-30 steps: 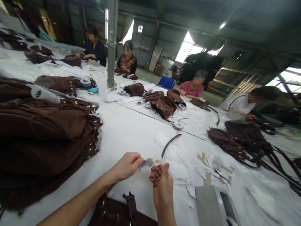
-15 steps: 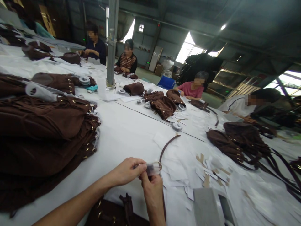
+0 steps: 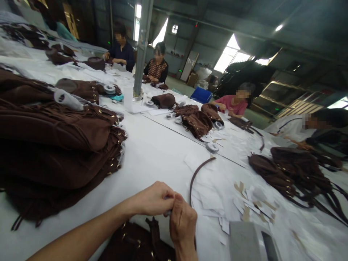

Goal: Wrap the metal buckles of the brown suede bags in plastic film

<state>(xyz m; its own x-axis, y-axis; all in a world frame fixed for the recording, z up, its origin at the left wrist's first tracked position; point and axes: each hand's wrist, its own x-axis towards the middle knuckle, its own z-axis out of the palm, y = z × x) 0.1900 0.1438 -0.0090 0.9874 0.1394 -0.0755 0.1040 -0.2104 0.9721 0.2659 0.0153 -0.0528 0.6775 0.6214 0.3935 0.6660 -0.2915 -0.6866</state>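
Observation:
My left hand (image 3: 154,199) and my right hand (image 3: 182,221) meet fingertip to fingertip above the table, both closed in a pinch. Between them is the wrapped buckle of a brown strap, mostly covered by my fingers; only a small greyish bit shows below. The brown strap (image 3: 196,173) curves away over the table beyond my right hand and also runs down behind it. Under my wrists, close to me, lies a dark brown bag (image 3: 136,241) with gold eyelets and a tassel-like tie, partly cut off by the frame.
A tall pile of brown bags (image 3: 59,145) stands at left. Paper scraps (image 3: 206,195) and a grey box-shaped device (image 3: 244,241) lie at right. More bags (image 3: 197,123) and a tape roll (image 3: 212,147) are farther off. A metal post (image 3: 143,50) rises mid-table; several co-workers sit beyond.
My right hand has risen and turned over the buckle, hiding the gold ring and clear wrap that showed before. My fingertips have come together. The view has swung slightly left.

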